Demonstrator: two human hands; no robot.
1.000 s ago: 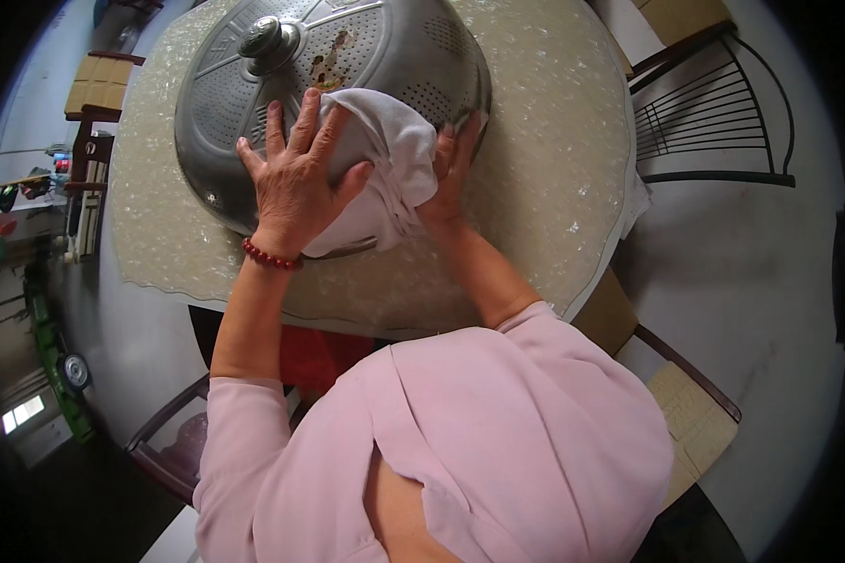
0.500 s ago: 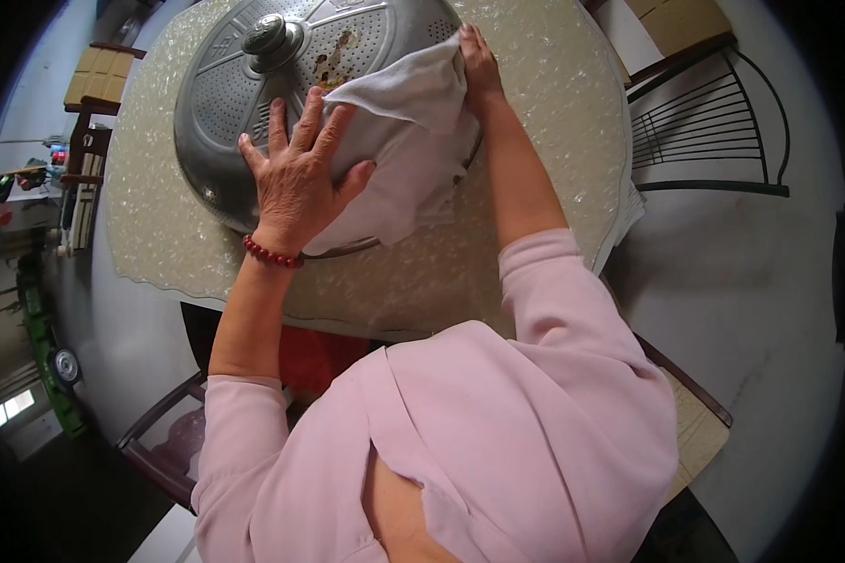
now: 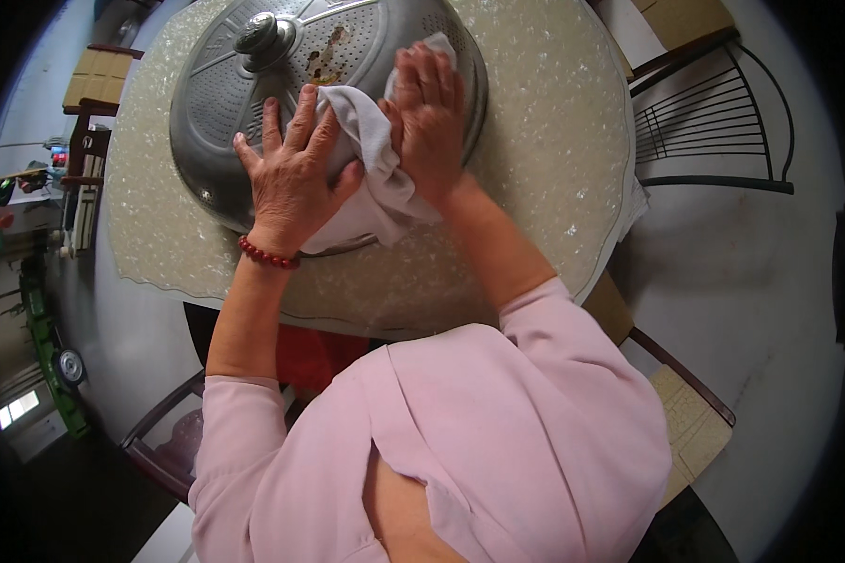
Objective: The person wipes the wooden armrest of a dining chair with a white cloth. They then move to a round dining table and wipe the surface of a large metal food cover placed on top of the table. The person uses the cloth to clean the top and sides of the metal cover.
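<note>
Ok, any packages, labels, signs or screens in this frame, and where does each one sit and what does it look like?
None that can be made out: no package, label, sign or screen shows.
The left hand and right hand press a white cloth on a grey domed metal lid, which bears no sticker.
Small coloured things at the far left edge are too blurred to tell.

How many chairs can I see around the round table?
3, possibly more hidden: black metal chair at the table's right, wooden chair lower right, wooden chair upper left.

round speckled table [image 3: 554,169], chairs [image 3: 714,122], grey floor [image 3: 751,281]
</note>
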